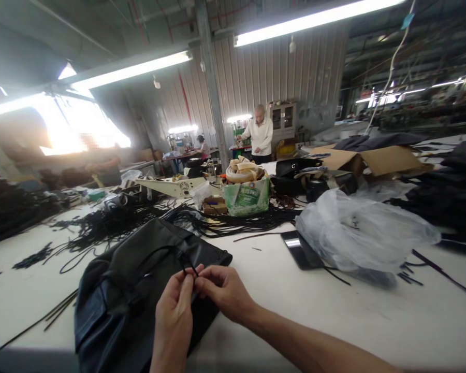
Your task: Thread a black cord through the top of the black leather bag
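Observation:
A black bag [112, 300] lies on the white table, partly over its front edge. Above the bag's right part, my left hand [177, 298] pinches a thin black strap [193, 265] between thumb and fingers. Close against it, my right hand [221, 290] has its thumb and forefinger pressed together on the same strap. The strap's very end is hidden by my fingertips. A black buckle [181, 255] sits on the bag just beyond my hands.
A clear plastic bag [361, 228] and a dark flat phone-like slab [301, 251] lie to the right. Behind are a green box [246, 198], loose black cords [241, 224] and an open cardboard box [392, 159]. A person [262, 134] stands far back.

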A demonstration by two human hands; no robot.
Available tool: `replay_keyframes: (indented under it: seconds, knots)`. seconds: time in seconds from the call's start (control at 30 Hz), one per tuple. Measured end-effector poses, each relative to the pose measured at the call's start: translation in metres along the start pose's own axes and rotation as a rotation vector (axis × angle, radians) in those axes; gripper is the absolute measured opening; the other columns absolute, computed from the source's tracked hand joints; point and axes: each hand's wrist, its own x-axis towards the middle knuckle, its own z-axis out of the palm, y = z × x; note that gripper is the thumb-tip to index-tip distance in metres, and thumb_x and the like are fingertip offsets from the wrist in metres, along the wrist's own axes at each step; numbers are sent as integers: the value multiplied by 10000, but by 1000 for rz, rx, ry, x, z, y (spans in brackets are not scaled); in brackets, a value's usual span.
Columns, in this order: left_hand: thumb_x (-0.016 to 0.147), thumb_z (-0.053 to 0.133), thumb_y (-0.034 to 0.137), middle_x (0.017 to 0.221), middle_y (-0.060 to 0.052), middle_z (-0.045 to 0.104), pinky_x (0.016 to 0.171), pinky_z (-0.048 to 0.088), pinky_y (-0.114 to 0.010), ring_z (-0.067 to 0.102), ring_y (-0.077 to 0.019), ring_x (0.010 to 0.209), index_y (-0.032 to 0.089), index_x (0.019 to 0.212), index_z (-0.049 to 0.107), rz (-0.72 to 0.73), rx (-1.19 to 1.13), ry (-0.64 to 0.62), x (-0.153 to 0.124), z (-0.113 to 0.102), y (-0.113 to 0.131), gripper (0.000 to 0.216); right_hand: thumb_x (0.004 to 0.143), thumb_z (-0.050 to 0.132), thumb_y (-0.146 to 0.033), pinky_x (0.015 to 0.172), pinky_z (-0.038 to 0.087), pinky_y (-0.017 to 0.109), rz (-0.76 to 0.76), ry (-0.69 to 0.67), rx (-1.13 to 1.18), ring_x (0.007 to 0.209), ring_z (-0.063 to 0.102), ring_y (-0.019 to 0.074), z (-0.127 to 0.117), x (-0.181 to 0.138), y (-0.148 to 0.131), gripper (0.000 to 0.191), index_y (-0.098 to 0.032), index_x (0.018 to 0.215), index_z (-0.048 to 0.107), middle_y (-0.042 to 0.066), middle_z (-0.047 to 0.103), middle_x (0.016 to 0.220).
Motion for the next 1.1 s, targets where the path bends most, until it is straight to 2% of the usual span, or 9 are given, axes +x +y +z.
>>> replay_keyframes:
  seconds: [0.17,0.37,0.53,0.7,0.83,0.93,1.1]
  knots:
    - [881,826,712,1340,-153,806,1195,574,-492,757,-333,1278,188,1230,797,34,44,-13,1,-2,-11,630,930,854,-482,632,394,243,-45,24,-104,670,564,123,0,-1,-1,360,-128,866,859,49,747,772]
    - [931,796,647,1362,-142,801,1207,560,-491,748,-333,1302,201,1260,812,63,71,35,-8,4,-13,554,882,896,-560,691,457,266,-55,18,-92,712,621,158,-1,-1,0,409,-152,899,897,59,793,832]
    - [895,833,550,1302,-124,825,1206,563,-502,761,-340,1282,203,1188,843,16,8,87,-14,10,-7,455,895,876,-554,741,500,280,-84,43,-137,744,656,176,-1,-1,-1,393,-162,880,904,51,795,840]
    - [820,901,455,1235,-109,845,1241,535,-530,765,-350,1276,198,1085,865,-41,-66,157,-17,14,-2,371,926,842,-471,782,532,281,-149,22,-178,789,693,190,2,-3,-6,303,-175,910,905,49,813,894]
    - [811,918,416,1236,-102,847,1265,516,-519,765,-336,1278,196,1088,875,-71,-100,158,-18,17,-3,357,952,775,-390,730,496,262,-185,51,-214,719,625,152,3,-5,-5,288,-144,828,858,31,756,792]
    - [820,918,408,1226,-98,851,1281,497,-530,769,-334,1271,201,1104,882,-77,-94,156,-19,12,-5,353,927,779,-336,675,449,242,-189,47,-264,680,556,126,2,-5,-2,261,-137,764,823,12,690,725]
    - [811,947,445,1213,-90,855,1284,499,-510,772,-333,1272,208,1102,885,-97,-66,146,-22,-5,-9,380,894,787,-272,671,453,236,-199,9,-337,702,608,135,1,-7,-6,138,-162,838,850,15,737,771]
